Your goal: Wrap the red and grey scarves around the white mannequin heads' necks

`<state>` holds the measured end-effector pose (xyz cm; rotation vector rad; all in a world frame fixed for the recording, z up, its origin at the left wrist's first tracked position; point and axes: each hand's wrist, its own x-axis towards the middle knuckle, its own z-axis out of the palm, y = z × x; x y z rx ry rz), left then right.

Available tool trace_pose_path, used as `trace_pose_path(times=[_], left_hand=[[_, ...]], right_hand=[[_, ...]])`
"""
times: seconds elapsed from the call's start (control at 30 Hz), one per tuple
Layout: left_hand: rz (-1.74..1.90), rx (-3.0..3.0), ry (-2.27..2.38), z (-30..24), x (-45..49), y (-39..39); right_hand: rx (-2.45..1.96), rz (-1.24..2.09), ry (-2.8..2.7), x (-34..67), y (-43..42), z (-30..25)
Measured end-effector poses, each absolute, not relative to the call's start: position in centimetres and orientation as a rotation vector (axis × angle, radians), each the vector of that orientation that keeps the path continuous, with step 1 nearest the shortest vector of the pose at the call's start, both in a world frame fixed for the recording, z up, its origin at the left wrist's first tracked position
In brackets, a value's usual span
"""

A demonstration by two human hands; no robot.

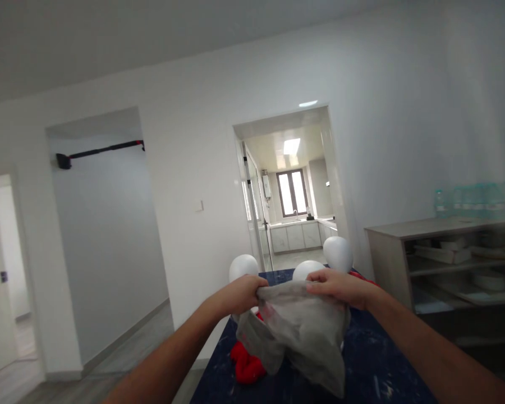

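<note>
A thin grey cloth [307, 325], partly see-through, hangs between my two hands over a dark blue table [370, 353]. My left hand [244, 293] pinches its upper left edge. With fingers closed on the top edge farther right, my right hand [340, 286] holds it too. Red fabric [247, 362] lies on the table below my left hand, partly covered by the cloth. Behind my hands stand white rounded forms, one at the left [243, 267], one in the middle [309, 270] and one at the right [338, 254]; their lower parts are hidden.
At the right is a wooden shelf unit [385, 238] with boxes and papers inside. Several water bottles [480, 199] stand on its top. Past the table, a doorway opens to a kitchen with cabinets [294, 237]. A black and red bar [105, 150] spans an alcove at left.
</note>
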<state>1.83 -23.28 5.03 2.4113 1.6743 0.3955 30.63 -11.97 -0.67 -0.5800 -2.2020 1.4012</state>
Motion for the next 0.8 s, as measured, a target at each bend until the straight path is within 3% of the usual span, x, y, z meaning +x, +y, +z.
trace_pose_path(times=[0.17, 0.3, 0.4, 0.63, 0.8], left_hand=[[0.584, 2.081, 1.519, 4.8, 3.8, -23.3], [0.739, 1.969, 1.369, 4.6, 6.0, -23.0], [0.787, 1.955, 1.331, 5.6, 6.9, -23.3], [0.593, 2.047, 1.343, 8.9, 6.9, -24.8], [0.627, 2.136, 1.463, 10.9, 8.4, -25.4]], right_hand=[[-0.569, 1.200, -2.489, 29.5, -13.2, -1.1], [-0.253, 1.408, -2.138, 25.9, -15.3, -2.2], [-0.296, 1.501, -2.079, 24.7, -16.0, -1.8], [-0.317, 1.515, -2.143, 27.1, -15.1, 1.7], [-0.219, 1.455, -1.965, 24.4, -16.2, -0.9]])
